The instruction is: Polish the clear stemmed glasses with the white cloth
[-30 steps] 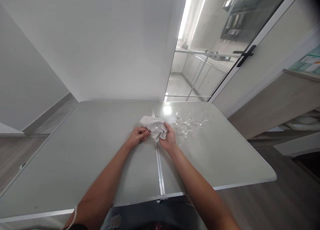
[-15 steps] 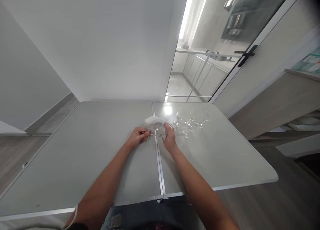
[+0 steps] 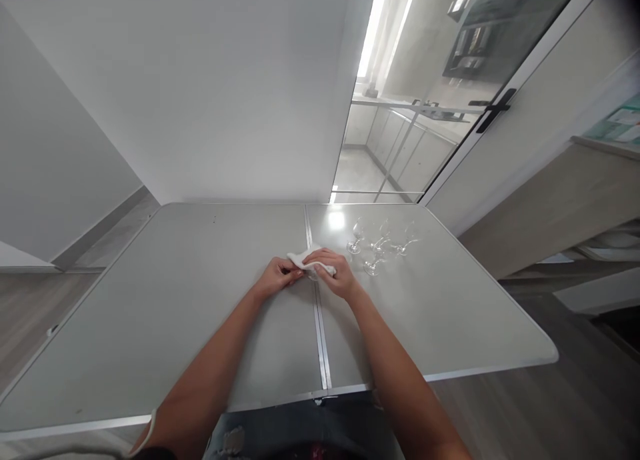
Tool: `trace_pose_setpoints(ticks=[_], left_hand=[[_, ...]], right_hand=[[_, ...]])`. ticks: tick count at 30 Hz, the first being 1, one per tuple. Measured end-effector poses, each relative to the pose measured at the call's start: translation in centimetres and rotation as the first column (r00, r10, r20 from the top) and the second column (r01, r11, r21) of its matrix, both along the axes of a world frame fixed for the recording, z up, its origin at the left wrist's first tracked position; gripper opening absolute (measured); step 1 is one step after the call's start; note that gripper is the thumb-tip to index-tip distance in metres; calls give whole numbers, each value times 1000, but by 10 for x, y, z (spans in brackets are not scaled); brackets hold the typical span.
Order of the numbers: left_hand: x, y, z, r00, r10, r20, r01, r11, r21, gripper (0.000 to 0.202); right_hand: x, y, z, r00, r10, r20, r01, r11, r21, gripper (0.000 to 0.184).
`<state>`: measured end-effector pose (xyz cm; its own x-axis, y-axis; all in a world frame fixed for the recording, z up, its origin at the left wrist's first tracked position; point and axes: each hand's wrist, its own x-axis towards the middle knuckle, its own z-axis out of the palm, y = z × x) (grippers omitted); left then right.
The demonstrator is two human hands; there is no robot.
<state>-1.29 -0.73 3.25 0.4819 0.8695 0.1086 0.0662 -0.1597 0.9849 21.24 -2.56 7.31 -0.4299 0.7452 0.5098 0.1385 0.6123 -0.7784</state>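
Observation:
My left hand (image 3: pixel 278 276) is closed in a pinch at the left end of a clear wine glass (image 3: pixel 313 274), where its stem or foot lies hidden by the fingers. Over the glass lies a white cloth (image 3: pixel 299 259), which my right hand (image 3: pixel 336 271) grips and presses around the bowl from the right. Only a sliver of the bowl shows under the cloth. Both hands are just above the table's metal seam. To the right several clear stemmed glasses (image 3: pixel 371 267) stand close together on the table.
The pale table (image 3: pixel 165 313) has a metal seam (image 3: pixel 320 340) down its middle and a metal edge. A white wall (image 3: pixel 225 93) rises behind it. At the back right is a glass door (image 3: pixel 400 133) with a black handle (image 3: pixel 495 111). A wooden shelf (image 3: pixel 560 200) stands further right.
My right hand has moved from the side of the bowl to over it, bringing the cloth across so that it covers most of the glass. My left hand stays nearly in place.

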Motion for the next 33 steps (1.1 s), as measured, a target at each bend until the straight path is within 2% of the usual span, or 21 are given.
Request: trace_pose_setpoints(ticks=[1,2,4,5,6,7,8,10,13,15,16,18,19,21,23,25,28,31,33], left_hand=[[-1,-1,2,1000,-24,2,24,1000,12,46],[-2,-1,3,999,-42,13,42,999,20,46],[-4,-2,4,996,-68,62,67,998,20,46],[-5,-1,3,992,-74,101,73,997,15,45],[-6,-1,2,987,-69,144,68,998,9,46],[-7,0,0,981,-51,187,52,999,2,47],[-7,1,-1,973,-17,230,21,1000,-12,47],[-6,3,-3,947,89,309,-67,994,-82,45],[-3,5,-1,892,242,380,-154,956,-248,39],[1,5,0,872,289,396,-163,933,-321,38],[3,5,0,868,296,399,-162,928,-336,38],[7,5,-1,870,299,392,-165,926,-339,34],[9,5,-2,874,306,377,-187,929,-321,31],[11,5,-4,881,338,330,-259,930,-260,26],[11,5,-5,896,359,260,-324,931,-168,22],[9,4,-5,924,341,172,-338,940,-49,21],[8,1,-3,958,284,33,-285,945,157,27],[10,-3,-1,972,212,-104,-172,936,307,31],[11,-4,-1,972,173,-158,-111,935,338,35]], right_hand=[[1,0,0,996,19,-89,-33,986,-163,33],[1,1,-1,982,29,-189,-90,942,-323,36],[-3,1,-5,923,-16,-385,-220,799,-560,42],[-7,2,-7,884,-65,-463,-273,733,-623,44],[-12,1,-10,845,-114,-523,-312,689,-654,46],[-19,0,-12,811,-152,-565,-336,670,-662,47],[-26,-1,-15,786,-174,-594,-344,675,-653,49],[-41,-6,-20,763,-195,-617,-297,742,-602,54],[-53,-12,-28,815,-237,-529,-47,883,-468,57],[-53,-14,-32,885,-270,-378,156,939,-306,61],[-52,-13,-33,916,-289,-277,241,951,-193,63],[-49,-11,-34,944,-329,-28,330,940,85,64],[-49,-10,-33,929,-351,114,320,920,226,63],[-50,-7,-30,845,-399,355,232,873,429,59],[-51,-7,-26,760,-447,472,171,838,518,53],[-51,-7,-23,727,-495,476,192,812,551,49],[-46,-6,-20,738,-534,412,282,799,531,39],[-39,-1,-19,798,-518,308,395,836,382,26],[-34,3,-20,841,-505,196,471,860,195,27]])
